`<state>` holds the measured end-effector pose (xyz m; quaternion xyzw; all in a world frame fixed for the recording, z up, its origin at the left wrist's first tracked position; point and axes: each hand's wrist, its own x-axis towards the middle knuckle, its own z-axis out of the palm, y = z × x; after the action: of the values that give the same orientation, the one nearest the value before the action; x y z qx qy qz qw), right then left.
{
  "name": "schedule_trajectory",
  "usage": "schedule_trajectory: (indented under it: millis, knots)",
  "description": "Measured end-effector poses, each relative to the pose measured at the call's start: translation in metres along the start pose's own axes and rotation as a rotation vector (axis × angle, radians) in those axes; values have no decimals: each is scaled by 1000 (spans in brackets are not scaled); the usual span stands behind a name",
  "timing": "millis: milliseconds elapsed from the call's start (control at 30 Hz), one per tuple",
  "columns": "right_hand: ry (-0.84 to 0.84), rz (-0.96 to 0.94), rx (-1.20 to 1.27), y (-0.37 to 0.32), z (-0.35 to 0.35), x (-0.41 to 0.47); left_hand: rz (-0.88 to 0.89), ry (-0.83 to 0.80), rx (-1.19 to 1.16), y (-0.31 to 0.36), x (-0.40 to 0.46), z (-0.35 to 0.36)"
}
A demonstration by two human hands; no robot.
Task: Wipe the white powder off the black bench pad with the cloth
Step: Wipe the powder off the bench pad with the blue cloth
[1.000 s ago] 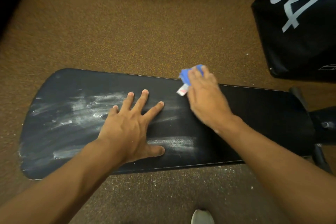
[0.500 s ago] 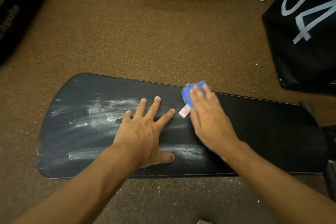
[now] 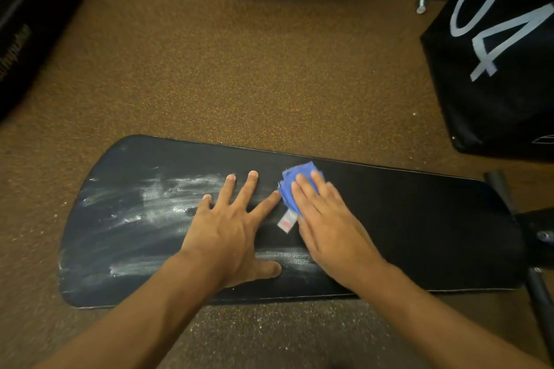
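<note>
On the brown carpet (image 3: 254, 69), a long black bench pad (image 3: 404, 234) is being shown lying flat, stretching from left to right. White powder (image 3: 168, 198) is being seen smeared over the left half of the pad in streaks, and one more streak (image 3: 287, 257) is being seen near the front edge, between the two wrists. The right half of the pad is being seen dark and clean.

The left hand (image 3: 230, 231) is being pressed flat on the middle of the pad. It is being kept open, with the fingers spread wide and nothing being held in it. Its fingertips are being rested right at the edge of the powder.

The blue cloth (image 3: 292, 186) is being pushed down onto the pad by the right hand (image 3: 326, 225), just beside the left hand's pointer finger. The cloth is being bunched up under the flat fingers (image 3: 305, 192), and only its far and left parts are being seen poking out. The hand is not being closed into a fist; it is being laid flat on top of the cloth. A small white tag (image 3: 286, 223) with a bit of red on it is being seen sticking out from the cloth, lying on the pad between the two hands.

A big black box (image 3: 509, 105) with pale numbers is being seen on the carpet at the far right, well apart from the pad. White crumbs are being seen on the floor near the front edge.
</note>
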<state>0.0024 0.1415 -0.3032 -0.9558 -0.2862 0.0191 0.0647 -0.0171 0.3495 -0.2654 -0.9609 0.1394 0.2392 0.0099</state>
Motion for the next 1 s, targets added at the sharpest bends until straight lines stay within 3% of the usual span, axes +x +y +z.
schedule_trajectory:
  millis: [100,300,433,533,633,767,933,1000]
  knots:
    - [-4,-21,-29,32,-8,-30,2,-4,-8,-1,-1,-1]
    - [94,339,82,32,5,42,-3,3,2,0,-1,1]
    - [49,110,23,11,4,14,-20,-4,2,3,-3,-4]
    - [24,-3,-52,40,-1,-22,-3,0,-24,1,-5,-6]
    - [38,192,-29,71,1,-13,24,42,-55,-15,-8,-11]
    - [111,440,77,39,6,27,-13,109,-40,-52,-12,-23]
    - [1,109,36,-17,5,-15,-96,74,-33,-110,-29,-31]
    - [13,104,10,-4,3,-31,-128,41,-38,-130,-40,-26]
